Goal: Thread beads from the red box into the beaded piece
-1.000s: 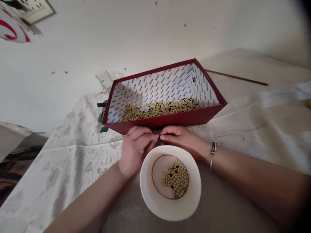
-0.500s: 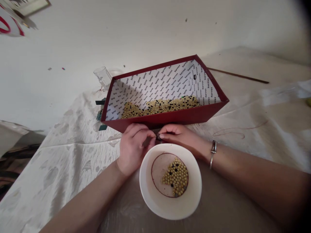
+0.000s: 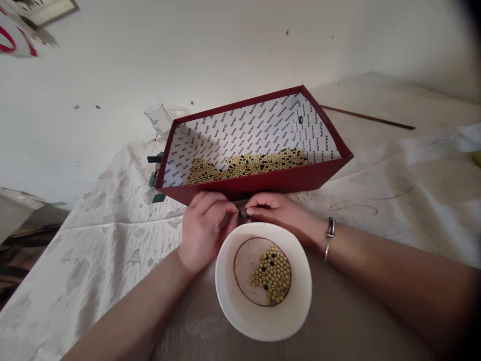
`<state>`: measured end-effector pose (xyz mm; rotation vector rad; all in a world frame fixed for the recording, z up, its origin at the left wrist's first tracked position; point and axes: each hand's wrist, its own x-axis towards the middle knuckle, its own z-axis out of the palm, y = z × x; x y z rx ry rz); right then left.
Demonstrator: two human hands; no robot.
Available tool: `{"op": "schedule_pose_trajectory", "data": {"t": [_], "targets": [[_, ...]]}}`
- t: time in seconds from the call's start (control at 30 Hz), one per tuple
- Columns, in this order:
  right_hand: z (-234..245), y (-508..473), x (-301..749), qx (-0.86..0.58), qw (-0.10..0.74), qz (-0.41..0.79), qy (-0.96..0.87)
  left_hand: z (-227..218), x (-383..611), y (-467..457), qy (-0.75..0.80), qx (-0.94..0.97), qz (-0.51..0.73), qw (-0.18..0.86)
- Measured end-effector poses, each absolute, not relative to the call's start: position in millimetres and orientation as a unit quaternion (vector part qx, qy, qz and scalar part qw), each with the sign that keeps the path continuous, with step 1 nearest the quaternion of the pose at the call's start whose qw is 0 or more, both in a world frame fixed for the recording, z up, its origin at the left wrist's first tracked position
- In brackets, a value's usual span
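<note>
Our right hand (image 3: 278, 209) pinches a dark piece (image 3: 243, 212), left hand (image 3: 203, 228) grip unclear; bowl (image 3: 225, 286) holds some beads (image 3: 277, 273), box (image 3: 263, 182) many more.

Up in the left corner we've got a framed panel (image 3: 47, 11) by the pale wall (image 3: 225, 45), a red-and-white item (image 3: 17, 37) below it. Across our patterned tablecloth (image 3: 112, 200): clear glass (image 3: 158, 119) near the wall, thin brown stick (image 3: 370, 117) off right, something yellowish (image 3: 477, 159) at our right edge!
</note>
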<state>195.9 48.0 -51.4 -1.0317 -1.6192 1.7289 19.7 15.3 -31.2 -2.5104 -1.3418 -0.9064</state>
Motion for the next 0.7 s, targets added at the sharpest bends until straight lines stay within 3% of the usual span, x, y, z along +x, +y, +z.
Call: {"op": "schedule_pose_trajectory", "data": {"t": [0.27,0.7], "targets": [[-51.1,46.8,196.1,-0.379,0.278,0.649,-0.598,-32.4,19.6,17.1,-0.452,-0.833,-0.305,0.096],[-51.2,46.5,197.1,-0.380,0.284,0.643,-0.601,-33.5,18.9,15.4,-0.464,-0.832,-0.302,0.029]]}}
